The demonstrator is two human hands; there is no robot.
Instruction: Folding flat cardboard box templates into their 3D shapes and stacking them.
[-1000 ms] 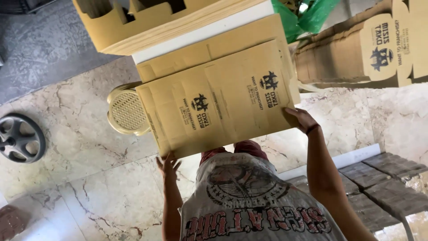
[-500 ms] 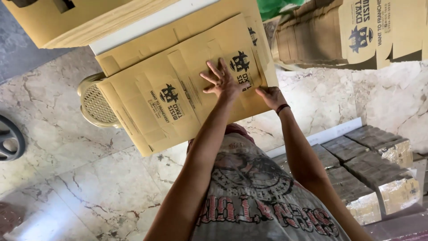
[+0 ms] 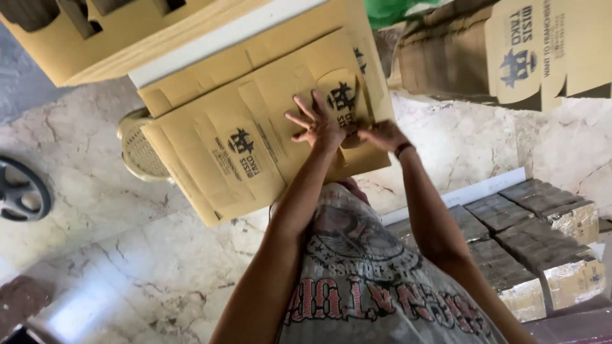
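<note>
A flat brown cardboard box blank (image 3: 229,150) with black printed logos lies on top of a pile of similar blanks. My left hand (image 3: 317,125) presses down on it with fingers spread, near a rounded flap (image 3: 343,95). Just to the right, my right hand (image 3: 381,135), a dark band at its wrist, is curled around the edge of that flap. Both arms reach out over my printed grey shirt (image 3: 363,286).
A beige perforated plastic stool (image 3: 137,150) sticks out under the pile. More cardboard stacks (image 3: 95,38) are at the top left and folded boxes (image 3: 529,57) at the top right. Wrapped dark bundles (image 3: 542,236) lie at the right, a dark wheel (image 3: 22,191) on the marble floor at the left.
My left hand came up from below the blank and now lies flat on it. My right hand moved from the blank's right edge inward to the flap.
</note>
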